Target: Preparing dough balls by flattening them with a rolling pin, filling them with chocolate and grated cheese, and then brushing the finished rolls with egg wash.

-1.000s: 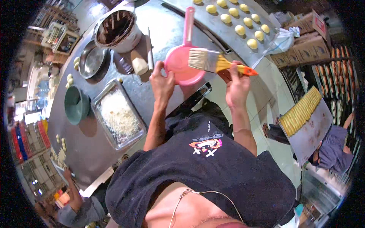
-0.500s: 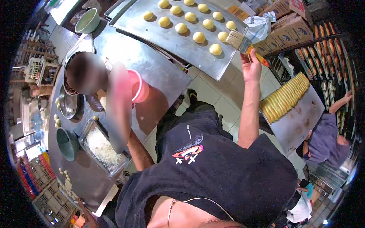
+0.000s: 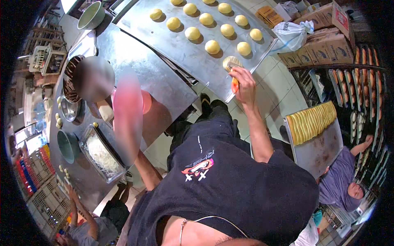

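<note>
My right hand [image 3: 244, 85] is closed around the orange handle of a flat brush [image 3: 235, 84]. Its bristles press down on the nearest dough ball at the corner of a metal tray [image 3: 219, 85]. Several round yellow dough balls [image 3: 212, 47] are spaced in rows across that tray, glossy on top. My left forearm [image 3: 147, 170] reaches over the metal table toward a pink bucket [image 3: 146, 101]. A blurred patch covers the left hand, so its fingers and anything in them are hidden.
On the table stand a clear tray of white shreds [image 3: 101, 156], a dark green bowl [image 3: 67, 146] and a metal bowl [image 3: 70, 110]. To the right are a tray of ridged yellow pastry [image 3: 312, 122], cardboard boxes [image 3: 316, 49] and bread racks. Other people work at lower left and right.
My right hand has brought the brush leftward and down from over the tray's right edge onto the nearest dough ball. Another person has come further into view at lower left.
</note>
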Demonstrator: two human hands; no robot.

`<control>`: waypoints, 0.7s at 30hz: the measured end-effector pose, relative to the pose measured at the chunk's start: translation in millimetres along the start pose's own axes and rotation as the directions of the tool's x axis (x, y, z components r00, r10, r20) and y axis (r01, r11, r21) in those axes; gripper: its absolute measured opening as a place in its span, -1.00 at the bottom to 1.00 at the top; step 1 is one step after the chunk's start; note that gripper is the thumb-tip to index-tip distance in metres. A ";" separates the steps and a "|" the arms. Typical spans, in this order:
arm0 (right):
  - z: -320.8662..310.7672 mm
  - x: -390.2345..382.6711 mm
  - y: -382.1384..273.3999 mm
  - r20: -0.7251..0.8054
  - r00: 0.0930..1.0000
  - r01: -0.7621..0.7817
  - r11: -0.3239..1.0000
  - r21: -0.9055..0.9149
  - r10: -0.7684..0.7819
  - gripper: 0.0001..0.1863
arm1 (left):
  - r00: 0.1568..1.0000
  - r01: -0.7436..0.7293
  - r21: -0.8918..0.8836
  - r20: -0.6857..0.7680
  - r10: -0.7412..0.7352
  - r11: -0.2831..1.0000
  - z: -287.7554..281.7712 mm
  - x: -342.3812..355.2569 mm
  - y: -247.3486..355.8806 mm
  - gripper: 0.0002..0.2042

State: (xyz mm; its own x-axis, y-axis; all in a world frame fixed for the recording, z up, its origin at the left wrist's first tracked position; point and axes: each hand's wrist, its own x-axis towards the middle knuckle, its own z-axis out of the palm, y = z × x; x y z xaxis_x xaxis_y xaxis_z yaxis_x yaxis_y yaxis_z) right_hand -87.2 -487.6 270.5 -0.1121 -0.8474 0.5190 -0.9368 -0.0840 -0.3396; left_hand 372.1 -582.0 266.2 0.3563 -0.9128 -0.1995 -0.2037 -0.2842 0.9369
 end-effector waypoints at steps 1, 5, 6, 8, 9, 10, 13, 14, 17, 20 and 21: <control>-1.3 4.2 4.6 -0.050 0.986 -0.158 0.985 0.072 0.162 -0.80 | 0.999 0.037 0.014 -0.034 -0.036 0.999 -0.6 -2.6 -0.8 -0.78; -4.7 48.6 69.2 -0.081 0.464 -0.314 0.249 0.916 0.882 -0.87 | 0.997 0.061 0.062 -0.056 -0.057 0.996 4.4 -10.4 -1.1 -0.78; 2.2 48.4 98.4 0.083 0.431 -0.374 0.094 0.923 0.899 -0.83 | 0.998 0.034 0.071 -0.062 -0.030 0.997 6.4 -11.6 -2.2 -0.79; 20.2 43.1 123.5 0.245 0.308 -0.431 -0.095 0.897 0.919 -0.79 | 0.996 0.012 0.006 -0.083 -0.012 1.000 9.4 -11.3 -10.6 -0.80; 17.4 37.3 125.3 0.243 0.319 -0.452 -0.078 0.888 0.916 -0.81 | 0.992 -0.011 -0.059 -0.122 0.003 0.998 8.4 -11.0 -14.4 -0.81; 8.6 42.5 113.6 0.013 0.434 -0.413 0.186 0.892 0.901 -0.82 | 0.991 0.013 -0.019 -0.136 -0.016 1.000 7.9 -10.9 -15.8 -0.82; -8.0 35.8 68.6 -0.523 0.811 -0.227 0.965 0.132 0.262 -0.88 | 0.983 -0.051 -0.064 -0.180 0.038 0.997 2.5 -8.1 -31.7 -0.81; -4.1 27.1 66.9 -0.309 0.935 -0.164 0.985 0.057 0.173 -0.89 | 0.978 -0.071 -0.070 -0.203 0.056 0.995 8.9 -9.9 -29.1 -0.80; -3.3 30.8 70.1 -0.120 0.976 -0.179 0.983 0.044 0.183 -0.89 | 0.980 -0.036 -0.071 -0.197 0.021 0.997 12.4 -7.3 -24.0 -0.81; -15.4 64.8 97.8 -0.279 0.627 -0.424 0.619 0.661 0.727 -0.89 | 0.984 -0.017 -0.074 -0.176 0.004 0.997 9.0 -7.3 -24.8 -0.78; -16.1 75.2 122.2 -0.200 0.495 -0.292 0.378 0.878 0.846 -0.85 | 0.987 -0.017 -0.089 -0.164 0.002 0.996 13.5 -6.9 -23.4 -0.78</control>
State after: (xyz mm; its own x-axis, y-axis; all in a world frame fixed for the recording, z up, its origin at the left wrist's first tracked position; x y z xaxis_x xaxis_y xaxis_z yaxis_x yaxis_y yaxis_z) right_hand -215.4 -553.2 280.7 -0.9139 -0.3857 0.1266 -0.0308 -0.2451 -0.9690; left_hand 362.1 -573.0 241.8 0.5002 -0.8532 -0.1476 -0.1275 -0.2412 0.9621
